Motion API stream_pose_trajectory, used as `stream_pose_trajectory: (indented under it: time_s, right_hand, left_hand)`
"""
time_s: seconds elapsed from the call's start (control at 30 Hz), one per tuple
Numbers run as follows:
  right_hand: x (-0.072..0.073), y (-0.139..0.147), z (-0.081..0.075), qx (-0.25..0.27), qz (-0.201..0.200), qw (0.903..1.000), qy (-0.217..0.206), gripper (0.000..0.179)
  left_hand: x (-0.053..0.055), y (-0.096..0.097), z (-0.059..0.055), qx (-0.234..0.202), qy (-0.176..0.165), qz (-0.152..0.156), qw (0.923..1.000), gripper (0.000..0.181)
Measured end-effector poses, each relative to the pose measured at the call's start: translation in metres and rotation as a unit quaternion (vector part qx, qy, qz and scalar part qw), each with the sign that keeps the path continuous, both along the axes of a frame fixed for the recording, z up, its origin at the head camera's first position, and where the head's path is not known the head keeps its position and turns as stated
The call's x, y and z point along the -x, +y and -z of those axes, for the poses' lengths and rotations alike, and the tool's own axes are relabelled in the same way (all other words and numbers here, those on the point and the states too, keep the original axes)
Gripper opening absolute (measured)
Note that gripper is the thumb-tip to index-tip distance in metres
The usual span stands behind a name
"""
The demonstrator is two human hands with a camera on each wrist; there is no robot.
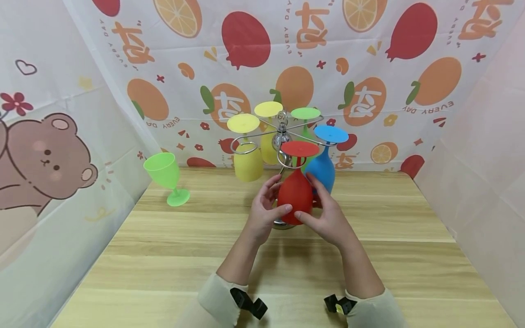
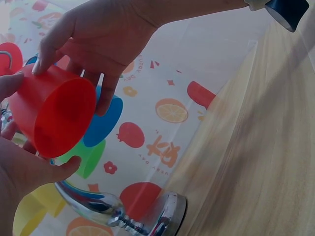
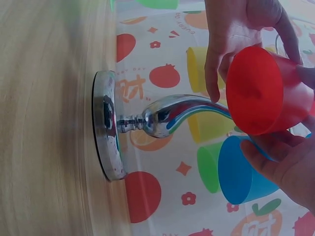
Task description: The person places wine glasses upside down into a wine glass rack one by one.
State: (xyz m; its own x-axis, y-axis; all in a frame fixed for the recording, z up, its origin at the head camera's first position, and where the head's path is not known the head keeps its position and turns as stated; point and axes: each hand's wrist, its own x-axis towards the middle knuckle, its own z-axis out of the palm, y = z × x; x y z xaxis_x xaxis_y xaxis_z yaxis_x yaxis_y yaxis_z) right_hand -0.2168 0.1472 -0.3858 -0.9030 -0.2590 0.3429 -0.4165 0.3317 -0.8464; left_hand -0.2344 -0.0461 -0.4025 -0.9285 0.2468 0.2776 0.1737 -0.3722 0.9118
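Note:
A red plastic goblet [image 1: 295,196] hangs upside down, its foot above a wire loop of the chrome glass rack [image 1: 281,136]. My left hand [image 1: 263,212] holds the bowl from the left, thumb on its near side. From the right, my right hand [image 1: 330,221] grips the same bowl with its thumb near the rim. The goblet's open mouth [image 3: 255,91] faces down in both wrist views. Just behind my right hand hangs a blue goblet [image 1: 321,166]. Part of the rack's curved stem is hidden behind the red bowl and hands.
Two yellow goblets [image 1: 248,164] and a green goblet [image 1: 306,114] also hang inverted on the rack. Another green goblet [image 1: 162,171] stands upright at the table's left. The round chrome base [image 2: 170,216] rests on the wooden table [image 1: 164,269]. Printed cloth [image 1: 262,82] encloses the back and sides.

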Motion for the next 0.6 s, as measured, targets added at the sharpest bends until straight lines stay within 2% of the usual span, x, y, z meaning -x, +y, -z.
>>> stream_pose_trajectory:
  time_s: [0.37,0.6]
  right_hand:
    - [0.0007,-0.0037,0.0004,-0.013,-0.001,0.9997,0.019,0.091]
    - [0.0003,-0.0074,0.0002,-0.016,0.004,0.9996,0.021,0.093]
  left_hand:
    - [0.0005,-0.0009,-0.0005,-0.018,0.011,0.004,0.9998,0.076]
    - [0.0012,-0.0012,0.0000,-0.010,0.021,-0.013,0.9997,0.070]
